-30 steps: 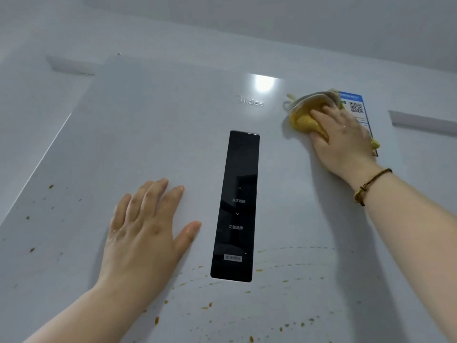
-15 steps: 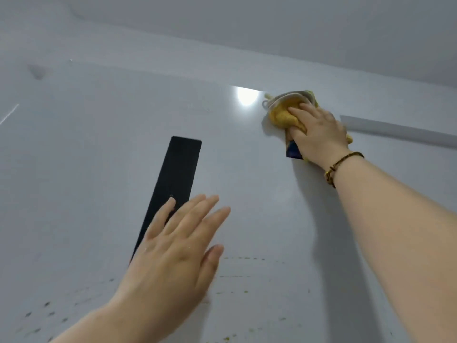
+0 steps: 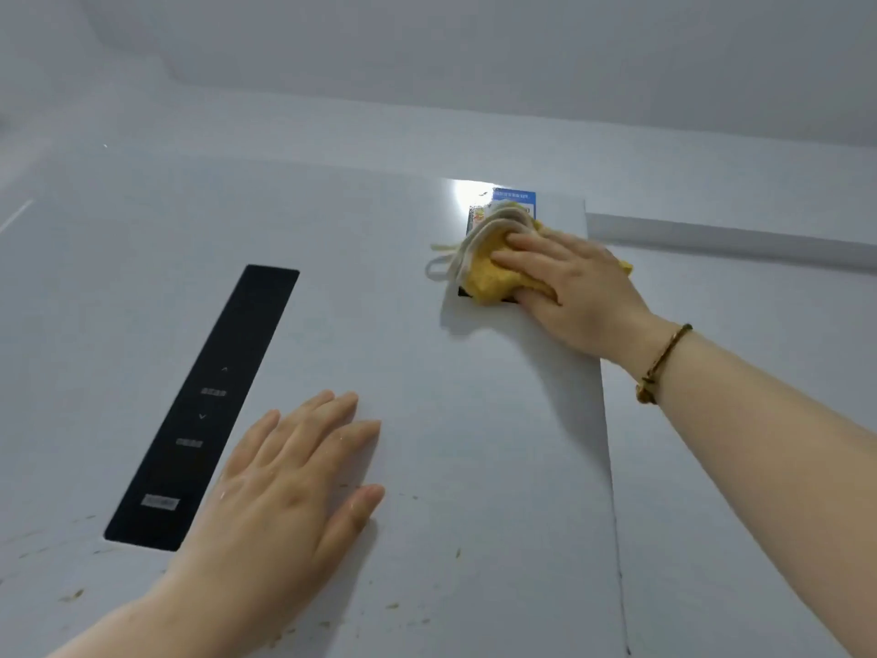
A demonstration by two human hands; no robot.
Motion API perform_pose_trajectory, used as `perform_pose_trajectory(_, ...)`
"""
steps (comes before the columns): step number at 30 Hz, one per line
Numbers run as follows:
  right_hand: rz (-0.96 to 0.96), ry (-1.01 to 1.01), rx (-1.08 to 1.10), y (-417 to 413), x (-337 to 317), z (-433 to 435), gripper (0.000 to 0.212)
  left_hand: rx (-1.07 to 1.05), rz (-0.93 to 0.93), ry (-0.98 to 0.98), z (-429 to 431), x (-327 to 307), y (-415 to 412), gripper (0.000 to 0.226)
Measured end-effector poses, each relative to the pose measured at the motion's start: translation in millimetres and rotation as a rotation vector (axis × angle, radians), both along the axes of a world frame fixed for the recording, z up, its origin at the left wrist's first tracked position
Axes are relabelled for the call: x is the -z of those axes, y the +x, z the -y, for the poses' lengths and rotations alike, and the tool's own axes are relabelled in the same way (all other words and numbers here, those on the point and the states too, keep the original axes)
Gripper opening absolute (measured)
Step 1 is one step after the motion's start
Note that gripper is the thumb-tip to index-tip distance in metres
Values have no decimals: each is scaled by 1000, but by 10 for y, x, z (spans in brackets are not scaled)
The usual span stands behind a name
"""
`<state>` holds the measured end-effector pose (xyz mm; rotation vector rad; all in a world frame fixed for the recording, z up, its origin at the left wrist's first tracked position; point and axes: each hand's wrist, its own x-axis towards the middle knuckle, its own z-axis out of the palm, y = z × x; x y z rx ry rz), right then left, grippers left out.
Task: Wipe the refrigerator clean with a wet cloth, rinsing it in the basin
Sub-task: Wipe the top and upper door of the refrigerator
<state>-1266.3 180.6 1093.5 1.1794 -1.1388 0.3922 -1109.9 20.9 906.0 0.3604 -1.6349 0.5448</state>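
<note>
Yellow cloth [image 3: 493, 273] sits bunched high on the refrigerator door [image 3: 427, 372], near its upper right corner, half covering a blue sticker [image 3: 515, 199]. We see the right hand [image 3: 579, 287] flat on top of it. The fingers [image 3: 517, 244] are mostly straight and press it to the door rather than wrapping round it, and the thumb lies along its lower edge. White trim and a hanging loop [image 3: 439, 268] stick out on the left.

We judge the cloth soft, light and limp, and wet per the task. It should slide easily on the glossy door and fold under the palm. Best hold is the bunched middle, with the loop kept clear.

The left hand [image 3: 289, 472] lies open, palm on the door, just right of the black control panel [image 3: 204, 406], likely bracing. Brown specks [image 3: 71, 596] dot the lower door, so we reckon most of the wiping is not yet done. A braided bracelet [image 3: 662, 363] is on the right wrist. The basin is not in view.
</note>
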Motion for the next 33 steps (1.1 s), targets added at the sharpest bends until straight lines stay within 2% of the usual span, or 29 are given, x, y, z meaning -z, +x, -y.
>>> perform_pose_trajectory(3,279,-140,-51,-60,-382,-73,43,3,-23,7,-12,11,-32,50)
perform_pose_trajectory(5,341,-151,-86,-39,-447,-44,44,-2,-30,14,-17,15,-52,51)
perform_pose_trajectory(9,308,-103,-175,-86,-178,21,42,-18,-38,29,-29,26,-64,52)
perform_pose_trajectory(12,117,-65,-234,-223,478,22,54,-17,-42,49,-53,45,-86,54)
perform_pose_trajectory(14,-16,-30,-296,-328,951,-4,47,-11,-43,58,-77,46,-98,54)
perform_pose_trajectory(16,-36,36,-324,-427,1182,-44,41,-26,-38,72,-86,41,-103,54)
perform_pose_trajectory(19,-18,64,-331,-383,920,-104,41,-19,-37,74,-83,46,-95,53)
perform_pose_trajectory(23,109,-78,-279,-181,34,-29,52,-10,-38,65,-62,57,-80,53)
perform_pose_trajectory(26,296,-158,-220,-78,-334,44,43,-1,-57,51,-40,71,-103,53)
perform_pose_trajectory(29,349,-199,-262,-64,-264,98,42,17,-67,49,-22,68,-115,52)
perform_pose_trajectory(33,259,-171,-326,-134,322,68,47,37,-69,45,-35,67,-121,50)
